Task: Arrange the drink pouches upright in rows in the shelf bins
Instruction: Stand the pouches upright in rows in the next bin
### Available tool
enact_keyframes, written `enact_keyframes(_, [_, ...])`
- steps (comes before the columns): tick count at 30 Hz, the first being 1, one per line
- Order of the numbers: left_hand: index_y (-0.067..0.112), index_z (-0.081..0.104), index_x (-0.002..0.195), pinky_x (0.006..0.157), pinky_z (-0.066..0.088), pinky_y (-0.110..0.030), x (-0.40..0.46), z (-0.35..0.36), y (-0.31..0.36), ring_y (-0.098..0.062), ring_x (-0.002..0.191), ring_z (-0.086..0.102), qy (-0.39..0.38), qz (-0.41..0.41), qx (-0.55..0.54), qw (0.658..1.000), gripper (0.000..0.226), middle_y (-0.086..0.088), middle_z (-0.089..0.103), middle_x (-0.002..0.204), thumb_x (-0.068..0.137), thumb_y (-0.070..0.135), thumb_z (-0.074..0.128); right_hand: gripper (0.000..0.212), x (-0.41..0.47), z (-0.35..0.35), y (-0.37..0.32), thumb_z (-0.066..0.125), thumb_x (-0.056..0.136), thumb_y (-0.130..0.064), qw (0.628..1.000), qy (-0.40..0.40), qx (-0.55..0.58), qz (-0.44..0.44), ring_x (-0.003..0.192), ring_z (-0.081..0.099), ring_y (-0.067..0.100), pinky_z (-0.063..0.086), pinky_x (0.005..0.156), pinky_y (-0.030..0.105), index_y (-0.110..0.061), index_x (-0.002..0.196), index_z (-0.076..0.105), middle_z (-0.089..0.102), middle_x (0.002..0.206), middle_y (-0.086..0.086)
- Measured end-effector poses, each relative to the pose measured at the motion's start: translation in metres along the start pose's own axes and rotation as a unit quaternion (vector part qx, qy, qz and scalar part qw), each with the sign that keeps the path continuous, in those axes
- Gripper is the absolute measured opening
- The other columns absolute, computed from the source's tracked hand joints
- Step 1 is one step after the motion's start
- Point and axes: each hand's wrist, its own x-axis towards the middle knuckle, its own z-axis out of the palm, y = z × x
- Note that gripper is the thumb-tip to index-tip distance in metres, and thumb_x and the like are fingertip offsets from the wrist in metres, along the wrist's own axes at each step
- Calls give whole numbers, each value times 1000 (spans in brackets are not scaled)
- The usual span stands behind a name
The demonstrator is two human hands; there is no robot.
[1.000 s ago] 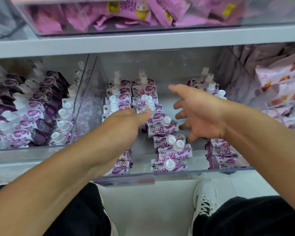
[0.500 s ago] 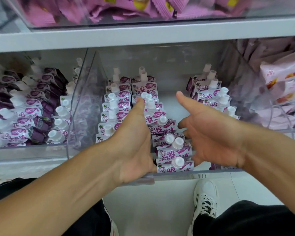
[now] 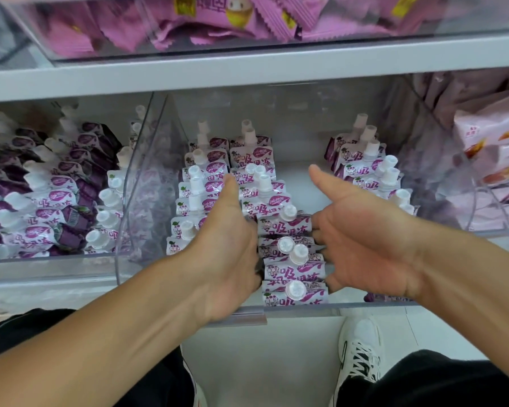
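While both palms press in from the sides, the left hand (image 3: 227, 254) and right hand (image 3: 362, 242) are flat and open, thumbs up, squeezing the middle row of pouches (image 3: 288, 254) in the clear bin (image 3: 373, 304) without gripping any. Purple-and-white packs read "吸果冻", white caps pointing up and slightly toward us; the row runs front to back. Another row (image 3: 197, 201) sits left, one more (image 3: 370, 171) right.

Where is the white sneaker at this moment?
The white sneaker is at the bottom right of the head view, on the floor below the right hand.
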Motion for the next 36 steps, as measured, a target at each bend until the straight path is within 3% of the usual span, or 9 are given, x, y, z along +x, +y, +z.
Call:
enact_keyframes(4, [19, 52, 141, 93, 50, -34, 1, 4, -1, -11, 115, 62, -2, -4, 2, 1000, 103, -2, 60, 135, 79, 90, 10, 72, -2, 2, 2, 28, 86, -80, 1000, -7, -24, -1, 128, 52, 27, 31, 108, 64, -31, 121, 67, 61, 135, 3])
enact_keyframes(7, [32, 56, 122, 65, 54, -26, -5, 4, 4, 4, 84, 63, 26, 32, -1, 999, 81, 10, 67, 103, 85, 84, 7, 96, 1, -4, -11, 35, 79, -85, 996, 79, -32, -21, 149, 12, 32, 16, 113, 68, -31, 155, 13, 8, 164, 5])
enact_keyframes(10, [29, 47, 120, 99, 42, -30, -4, 2, 10, 10, 84, 45, 82, 75, -38, 993, 70, 23, 48, 85, 89, 78, 8, 87, 5, -1, -30, 36, 82, -82, 979, 165, -49, -107, 150, 13, 26, 18, 115, 60, -38, 154, 16, 8, 164, -3])
enact_keyframes(16, [39, 53, 138, 111, 35, -38, 27, -2, 14, -15, 131, 52, 126, 87, -34, 988, 95, 2, 54, 145, 69, 95, 20, 85, 35, 8, -46, 31, 87, -78, 977, 182, -84, -76, 145, 26, 23, 28, 110, 48, -25, 154, 27, 24, 161, 3])
enact_keyframes(22, [28, 69, 120, 77, 61, -39, 45, 2, 18, -25, 98, 73, 119, 81, -70, 987, 90, -8, 73, 114, 78, 91, 19, 77, 37, 13, -45, 22, 95, -70, 983, 134, -113, -52, 84, 66, 9, 48, 51, 20, -12, 139, 43, 56, 115, -11])
enact_keyframes(24, [30, 67, 124, 83, 59, -41, 45, 2, 18, -24, 105, 71, 102, 68, -71, 990, 93, -8, 71, 120, 75, 93, 20, 75, 39, 11, -41, 23, 95, -70, 986, 128, -91, -51, 85, 70, 11, 55, 70, 22, -11, 137, 42, 60, 113, -9])
enact_keyframes(27, [40, 46, 143, 114, 28, -55, 50, 2, 15, -25, 139, 43, 88, 51, -75, 992, 121, -3, 43, 154, 43, 106, 30, 88, 44, 7, -32, 27, 89, -77, 990, 134, -2, -54, 147, 24, 16, 19, 117, 38, -20, 155, 15, 20, 161, -1])
enact_keyframes(32, [37, 37, 150, 119, 21, -50, 43, 11, 19, -23, 143, 36, 94, 48, -83, 991, 109, 0, 35, 157, 62, 100, 21, 94, 48, 5, -27, 28, 83, -83, 983, 169, 30, -66, 150, 15, 18, 11, 119, 45, -26, 156, 10, 10, 163, -1])
enact_keyframes(36, [26, 73, 110, 73, 59, -35, 32, 18, 16, -23, 90, 75, 111, 90, -94, 985, 87, -9, 76, 107, 83, 87, 17, 86, 50, -3, -31, 28, 88, -76, 979, 184, 24, -85, 148, 21, 19, 17, 118, 43, -25, 156, 15, 18, 162, 1])
